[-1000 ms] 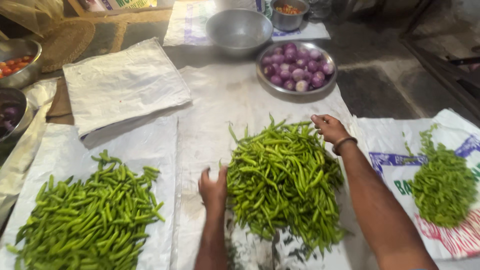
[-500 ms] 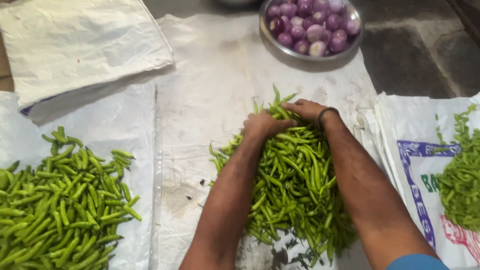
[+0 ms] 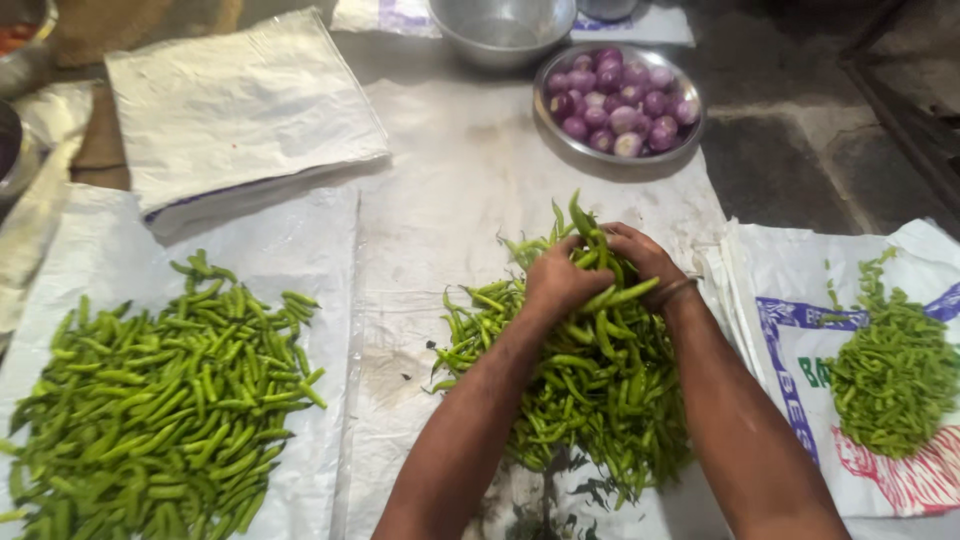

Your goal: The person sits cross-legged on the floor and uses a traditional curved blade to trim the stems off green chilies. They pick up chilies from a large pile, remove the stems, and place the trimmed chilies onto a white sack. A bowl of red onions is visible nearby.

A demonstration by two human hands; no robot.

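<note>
White woven sacks (image 3: pixel 470 200) cover the floor, with bare grey ground (image 3: pixel 800 150) showing at the upper right. Much sits at the edges, cut off: a steel bowl (image 3: pixel 500 35) at the top, a dark vessel (image 3: pixel 15 150) on the left, and another (image 3: pixel 20 45) holding something reddish that cannot be identified. The fingertips of both hands are buried among chillies, so how much each one grips cannot be told.

A middle heap of green chillies (image 3: pixel 590 390) lies on the central sack. A second, larger heap (image 3: pixel 150 400) spreads at the lower left, running out of view at the bottom. A smaller pile of green bits (image 3: pixel 890 370) rests on a printed sack (image 3: pixel 790 330) at the right. A steel plate of purple onions (image 3: pixel 620 100) stands beyond the middle heap, and a folded white sack (image 3: pixel 230 110) lies at the upper left.

Both forearms reach up from the lower edge. The left hand (image 3: pixel 560 280) and the right hand (image 3: pixel 640 255), a band on its wrist, curl close together around a bunch of chillies at the heap's far end.
</note>
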